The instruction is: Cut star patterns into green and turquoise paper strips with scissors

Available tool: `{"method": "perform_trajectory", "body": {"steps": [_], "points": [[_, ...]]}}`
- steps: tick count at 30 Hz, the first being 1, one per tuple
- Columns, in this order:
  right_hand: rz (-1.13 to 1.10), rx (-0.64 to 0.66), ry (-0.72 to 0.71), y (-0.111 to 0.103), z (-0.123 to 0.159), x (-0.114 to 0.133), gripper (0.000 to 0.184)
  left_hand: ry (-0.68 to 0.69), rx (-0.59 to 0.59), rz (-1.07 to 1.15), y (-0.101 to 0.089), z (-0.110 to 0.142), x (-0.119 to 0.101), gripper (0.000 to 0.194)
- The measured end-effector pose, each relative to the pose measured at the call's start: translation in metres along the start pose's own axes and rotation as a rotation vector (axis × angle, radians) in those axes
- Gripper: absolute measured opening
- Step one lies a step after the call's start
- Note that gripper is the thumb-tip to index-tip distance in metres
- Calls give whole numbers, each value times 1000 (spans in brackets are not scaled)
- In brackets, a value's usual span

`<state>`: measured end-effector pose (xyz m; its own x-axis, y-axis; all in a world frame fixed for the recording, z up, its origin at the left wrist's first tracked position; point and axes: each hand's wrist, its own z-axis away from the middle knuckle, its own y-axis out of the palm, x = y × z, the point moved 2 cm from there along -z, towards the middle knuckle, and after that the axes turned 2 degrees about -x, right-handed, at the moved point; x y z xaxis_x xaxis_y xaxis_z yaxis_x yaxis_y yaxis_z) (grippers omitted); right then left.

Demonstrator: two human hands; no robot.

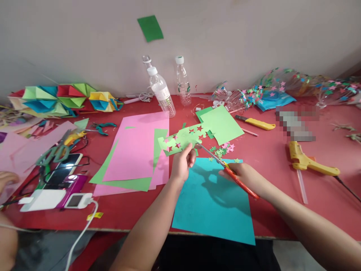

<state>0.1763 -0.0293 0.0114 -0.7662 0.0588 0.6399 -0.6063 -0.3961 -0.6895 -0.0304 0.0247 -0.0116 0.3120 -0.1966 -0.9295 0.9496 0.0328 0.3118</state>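
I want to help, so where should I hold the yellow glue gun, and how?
Best, I think: wrap the handle from the right. The glue gun lies on its side, handle jutting right, away from the glue stick; mind the cord at the handle's end.

On the counter [126, 212] I see bottles [163, 92] behind the paper stack [135, 154], and a glue gun [313, 164] right of the held scissors [238, 181].

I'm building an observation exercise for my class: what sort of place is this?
Probably a papercraft worktable: the signs are red-handled scissors at a light green strip with star-shaped holes, loose paper stars, and a yellow glue gun.
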Motion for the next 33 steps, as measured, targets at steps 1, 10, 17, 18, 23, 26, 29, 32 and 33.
{"method": "perform_trajectory", "body": {"steps": [1, 10, 17, 18, 23, 26, 29, 32, 33], "points": [[-61, 30, -21, 0, 0, 0, 53, 4, -14, 0, 0, 0, 0, 52], [-292, 179, 26, 2, 5, 8, 58, 32, -2, 65, 2, 1, -6, 32], [-343, 216, 52, 1, 7, 12, 62, 66, -18, 53, 5, 4, -3, 22], [-344, 215, 50, 1, 7, 12, 62, 65, -18, 56, 5, 4, -3, 22], [-368, 214, 59, 3, 8, 13, 66, 40, -9, 105, 6, 4, -1, 21], [-391, 238, 86, 4, 8, 13, 68, 35, -1, 134, 6, 4, 0, 21], [-396, 242, 88, 4, 9, 13, 67, 40, 4, 135, 7, 4, 0, 21], [-409, 236, 91, 4, 9, 12, 66, 41, -2, 117, 7, 4, 0, 21], [-415, 236, 87, 4, 9, 12, 65, 38, -4, 112, 7, 4, 0, 22]]}}
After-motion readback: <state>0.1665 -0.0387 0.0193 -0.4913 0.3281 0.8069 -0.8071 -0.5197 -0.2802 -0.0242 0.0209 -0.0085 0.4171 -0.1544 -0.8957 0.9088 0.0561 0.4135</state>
